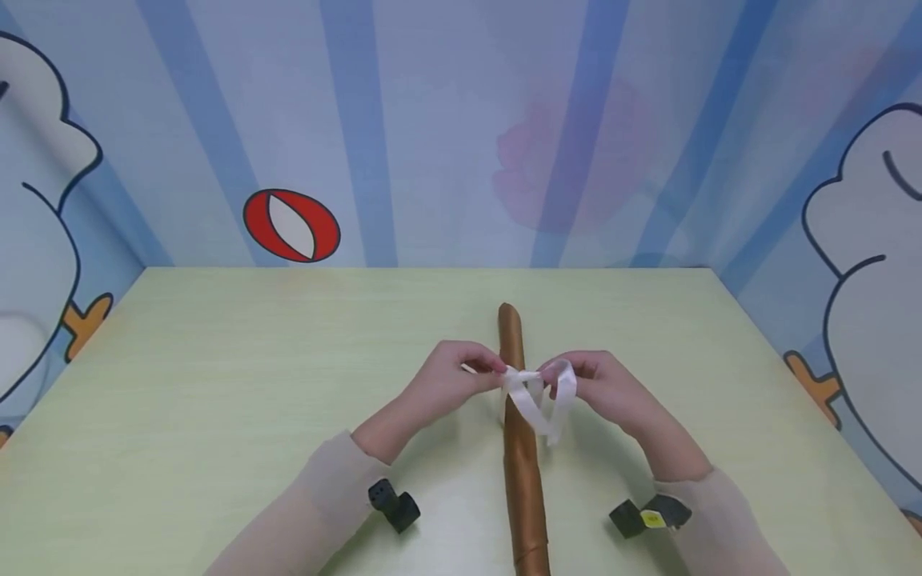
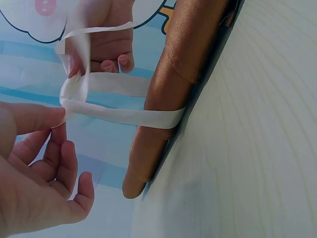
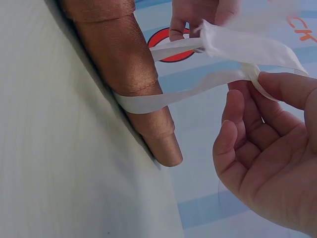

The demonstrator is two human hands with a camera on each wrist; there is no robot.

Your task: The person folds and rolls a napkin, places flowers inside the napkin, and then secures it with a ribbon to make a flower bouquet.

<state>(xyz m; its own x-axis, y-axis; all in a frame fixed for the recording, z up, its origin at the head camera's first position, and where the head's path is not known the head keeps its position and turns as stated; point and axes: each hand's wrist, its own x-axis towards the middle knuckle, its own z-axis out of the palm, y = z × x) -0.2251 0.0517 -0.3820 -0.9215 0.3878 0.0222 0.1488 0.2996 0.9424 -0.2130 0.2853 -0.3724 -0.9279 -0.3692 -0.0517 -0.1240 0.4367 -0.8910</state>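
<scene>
A long roll of shiny brown fabric [image 1: 524, 472] lies lengthwise on the table, its narrow end pointing away from me. White ribbon [image 1: 567, 388] passes around it near that end, with a loop and a tail hanging over the top. My left hand [image 1: 448, 382] pinches the ribbon between thumb and forefinger on the left side. On the other side, my right hand [image 1: 611, 390] pinches the ribbon with thumb and fingertips. The left wrist view shows the ribbon band [image 2: 148, 118] standing off the roll, crossing itself between the hands. A frayed ribbon end [image 3: 213, 42] appears in the right wrist view.
The pale wood-grain table [image 1: 288, 360] meets a blue striped backdrop [image 1: 446, 136] at its far edge. Cartoon figures and a red-and-white ball [image 1: 291, 226] are printed on the backdrop. Small black cameras [image 1: 394, 506] sit at both wrists.
</scene>
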